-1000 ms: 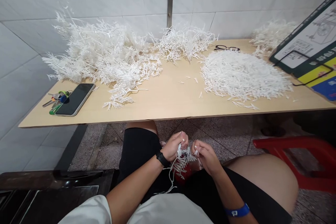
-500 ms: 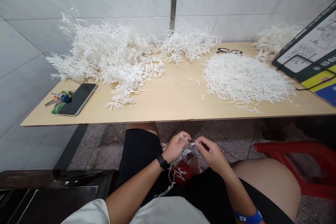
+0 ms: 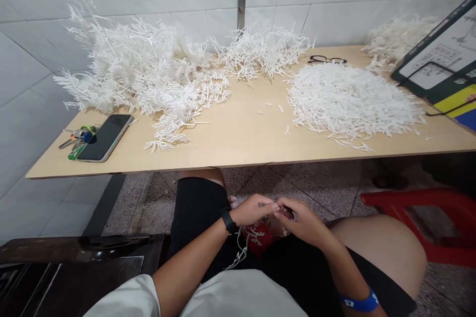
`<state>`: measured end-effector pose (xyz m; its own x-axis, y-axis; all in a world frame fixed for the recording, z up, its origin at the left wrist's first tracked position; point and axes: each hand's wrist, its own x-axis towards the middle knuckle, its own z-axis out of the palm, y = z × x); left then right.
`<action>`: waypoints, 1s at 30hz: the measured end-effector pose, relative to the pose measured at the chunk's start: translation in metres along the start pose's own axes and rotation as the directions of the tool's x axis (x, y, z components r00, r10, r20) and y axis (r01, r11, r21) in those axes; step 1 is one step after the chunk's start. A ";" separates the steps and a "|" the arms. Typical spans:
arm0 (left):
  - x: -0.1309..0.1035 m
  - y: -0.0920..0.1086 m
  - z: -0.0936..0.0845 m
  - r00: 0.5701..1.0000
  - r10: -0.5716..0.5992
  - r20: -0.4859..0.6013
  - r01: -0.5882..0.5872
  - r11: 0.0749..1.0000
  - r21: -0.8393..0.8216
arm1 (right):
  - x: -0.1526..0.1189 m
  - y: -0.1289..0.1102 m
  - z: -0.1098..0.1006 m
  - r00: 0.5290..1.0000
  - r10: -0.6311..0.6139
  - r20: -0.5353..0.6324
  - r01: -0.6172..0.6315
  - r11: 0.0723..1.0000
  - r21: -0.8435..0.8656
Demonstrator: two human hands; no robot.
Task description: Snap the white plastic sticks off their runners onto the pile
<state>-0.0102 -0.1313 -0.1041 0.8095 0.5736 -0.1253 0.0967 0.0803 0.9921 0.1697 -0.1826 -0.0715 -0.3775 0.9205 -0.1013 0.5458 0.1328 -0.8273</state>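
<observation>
My left hand (image 3: 253, 209), with a black watch at its wrist, is closed in a pinch over my lap, below the table's front edge. A white branched plastic strand (image 3: 242, 253) trails from it toward my lap. Fingertip to fingertip with it is my right hand (image 3: 302, 221), its thumb and fingers also pinched together. What lies between the right fingertips is mostly hidden. Something red (image 3: 262, 243) shows between my legs beneath the hands. On the table (image 3: 238, 138) lies a big tangled heap of similar white strands (image 3: 141, 72), and to the right a flat pile of short white pieces (image 3: 353, 101).
A phone (image 3: 106, 137) and keys (image 3: 80, 139) lie at the table's left end. Glasses (image 3: 327, 60) rest behind the flat pile, beside a printed box (image 3: 433, 67). Another strand heap (image 3: 262, 54) sits against the wall. A red stool (image 3: 446, 198) stands at right.
My hands have come together; the small white piece seen at my right fingertips is now mostly covered. The view has tilted slightly downward, and the table things are unmoved.
</observation>
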 end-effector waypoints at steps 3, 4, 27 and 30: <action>0.000 0.002 -0.001 0.998 -0.033 0.045 0.036 0.997 -0.066 | -0.003 -0.001 0.002 1.000 0.026 0.018 -0.028 0.995 0.099; -0.001 0.002 -0.001 0.997 -0.048 0.062 0.054 0.994 -0.097 | -0.003 -0.002 0.003 0.999 0.030 0.013 -0.032 0.991 0.131; 0.000 -0.002 0.001 0.996 -0.083 0.037 0.088 0.978 -0.189 | 0.001 -0.006 0.008 0.999 0.029 0.028 -0.033 0.986 0.164; -0.003 0.001 0.001 0.994 -0.087 0.067 0.101 0.964 -0.245 | -0.001 -0.013 0.003 0.996 0.016 0.085 -0.036 0.971 0.238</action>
<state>-0.0118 -0.1334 -0.1032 0.8350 0.5085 -0.2103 0.0332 0.3349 0.9417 0.1612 -0.1863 -0.0621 -0.4304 0.8881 -0.1613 0.3654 0.0080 -0.9308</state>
